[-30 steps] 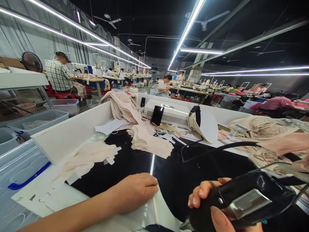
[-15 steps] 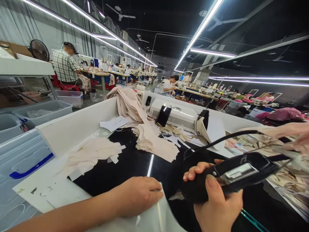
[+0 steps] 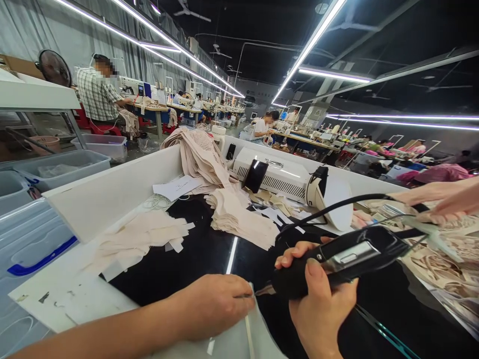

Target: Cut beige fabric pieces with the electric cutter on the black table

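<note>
My left hand (image 3: pixel 213 305) rests palm down on a pale translucent sheet (image 3: pixel 239 344) at the near edge of the black tabletop (image 3: pixel 179 259), its fingers closed on the sheet's edge. My right hand (image 3: pixel 318 304) grips a black corded hand tool (image 3: pixel 337 262) with a metal plate on its body. The tool's metal tip (image 3: pixel 264 290) points left, close to my left fingertips. Its black cord (image 3: pixel 337 207) loops up and off to the right.
Stacks of beige cut fabric (image 3: pixel 243 219) and scraps (image 3: pixel 138 239) lie on the table, with a white machine (image 3: pixel 277 177) and a dark phone (image 3: pixel 255 175) behind. Another person's hand (image 3: pixel 445 199) reaches in at right. Plastic bins (image 3: pixel 56 169) stand left; workers sit beyond.
My right hand has carried the tool leftward and up, bringing its tip close to my left hand. My left hand has stayed on the sheet.
</note>
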A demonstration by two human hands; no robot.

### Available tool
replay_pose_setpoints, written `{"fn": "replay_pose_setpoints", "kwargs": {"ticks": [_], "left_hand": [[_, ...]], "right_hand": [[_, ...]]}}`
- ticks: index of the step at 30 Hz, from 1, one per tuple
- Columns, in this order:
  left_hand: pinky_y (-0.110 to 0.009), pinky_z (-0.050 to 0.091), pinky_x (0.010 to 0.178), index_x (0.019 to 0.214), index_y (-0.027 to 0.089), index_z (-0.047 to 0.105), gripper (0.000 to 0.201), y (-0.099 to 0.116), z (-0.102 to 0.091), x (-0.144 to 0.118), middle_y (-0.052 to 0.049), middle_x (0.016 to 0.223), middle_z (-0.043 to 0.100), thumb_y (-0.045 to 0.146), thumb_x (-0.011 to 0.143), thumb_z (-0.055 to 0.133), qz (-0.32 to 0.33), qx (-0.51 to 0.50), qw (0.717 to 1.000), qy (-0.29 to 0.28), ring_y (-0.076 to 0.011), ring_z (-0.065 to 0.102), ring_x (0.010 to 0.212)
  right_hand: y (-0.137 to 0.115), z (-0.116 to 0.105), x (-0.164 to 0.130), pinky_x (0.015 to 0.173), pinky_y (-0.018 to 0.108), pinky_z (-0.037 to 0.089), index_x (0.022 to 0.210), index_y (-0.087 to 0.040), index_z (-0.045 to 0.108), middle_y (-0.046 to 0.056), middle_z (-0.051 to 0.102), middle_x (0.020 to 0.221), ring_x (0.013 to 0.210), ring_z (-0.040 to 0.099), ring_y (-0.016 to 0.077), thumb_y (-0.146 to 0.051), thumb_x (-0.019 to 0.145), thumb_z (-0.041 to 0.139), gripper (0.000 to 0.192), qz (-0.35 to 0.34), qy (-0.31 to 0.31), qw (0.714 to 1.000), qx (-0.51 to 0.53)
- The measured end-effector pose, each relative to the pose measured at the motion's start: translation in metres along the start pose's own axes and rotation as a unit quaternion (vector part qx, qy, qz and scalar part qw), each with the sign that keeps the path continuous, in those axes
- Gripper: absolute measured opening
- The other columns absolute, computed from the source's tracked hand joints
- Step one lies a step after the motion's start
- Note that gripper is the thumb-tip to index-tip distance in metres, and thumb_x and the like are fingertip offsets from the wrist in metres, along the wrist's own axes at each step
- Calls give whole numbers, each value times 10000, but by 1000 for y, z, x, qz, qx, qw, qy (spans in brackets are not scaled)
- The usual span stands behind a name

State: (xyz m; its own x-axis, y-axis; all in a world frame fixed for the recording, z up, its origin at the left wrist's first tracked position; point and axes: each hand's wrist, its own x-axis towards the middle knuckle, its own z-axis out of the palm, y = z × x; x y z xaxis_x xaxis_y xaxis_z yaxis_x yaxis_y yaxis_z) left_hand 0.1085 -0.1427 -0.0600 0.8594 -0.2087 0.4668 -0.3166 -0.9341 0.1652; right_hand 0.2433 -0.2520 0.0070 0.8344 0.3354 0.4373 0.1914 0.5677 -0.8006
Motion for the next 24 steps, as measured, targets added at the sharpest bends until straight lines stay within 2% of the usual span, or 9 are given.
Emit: {"fn": "replay_pose_setpoints", "kwargs": {"ticks": [5, 14, 24], "left_hand": [[-276, 594, 904, 1125, 127, 667, 240, 0, 1, -1, -103, 1119, 721, 135, 1086, 430, -6, -3, 1000, 16, -197, 700, 1048], [-314, 586, 974, 1118, 155, 671, 190, -3, 6, -6, -91, 1223, 708, 142, 1067, 489, -8, 11, 1000, 4, -218, 694, 1112], [-325, 594, 971, 1149, 173, 681, 188, -3, 4, -7, -98, 1268, 697, 153, 1050, 522, -18, 10, 1000, -8, -227, 701, 1122]], "right_hand": [[1, 0, -1, 580, 334, 585, 1123, -299, 549, -62, 672, 784, 593, 633, 140, -274, 850, 776, 356, -5, -3, 1000, -22], [-11, -5, -7, 539, 309, 588, 1120, -291, 572, -55, 659, 765, 602, 628, 144, -284, 829, 801, 371, -8, 8, 1000, -2], [-6, -10, -14, 569, 319, 591, 1144, -298, 562, -45, 671, 802, 623, 645, 145, -289, 862, 784, 359, -5, 0, 1000, -11]]}}
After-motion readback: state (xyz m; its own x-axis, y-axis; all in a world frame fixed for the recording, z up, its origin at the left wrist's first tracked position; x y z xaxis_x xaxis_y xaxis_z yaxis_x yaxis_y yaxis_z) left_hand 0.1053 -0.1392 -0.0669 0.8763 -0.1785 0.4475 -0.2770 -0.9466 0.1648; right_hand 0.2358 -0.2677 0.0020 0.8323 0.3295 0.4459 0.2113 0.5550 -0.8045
